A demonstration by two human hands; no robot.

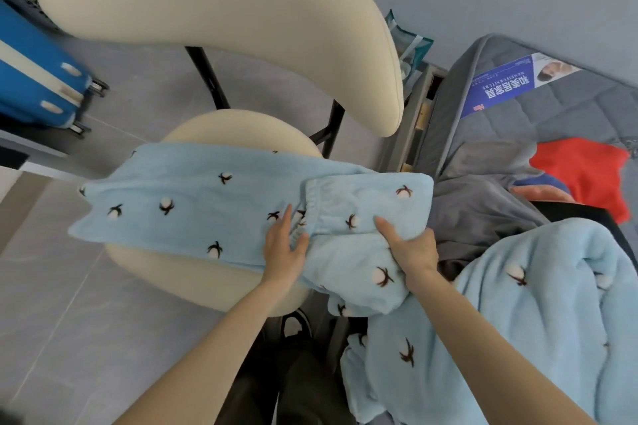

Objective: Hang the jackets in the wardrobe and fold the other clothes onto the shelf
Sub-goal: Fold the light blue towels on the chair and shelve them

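The left hand (284, 245) lies flat, fingers straight, pressing the pale blue pyjama trousers (179, 203) near the waistband; the right hand (412, 250) grips a bunched fold just to its right. The trousers lie across the cream chair seat (148, 266), half-folded by the look of it. Next the held end wants carrying left over the legs, edges squared. A matching fleece top (535, 304) waits on the bed (569, 114), near right.
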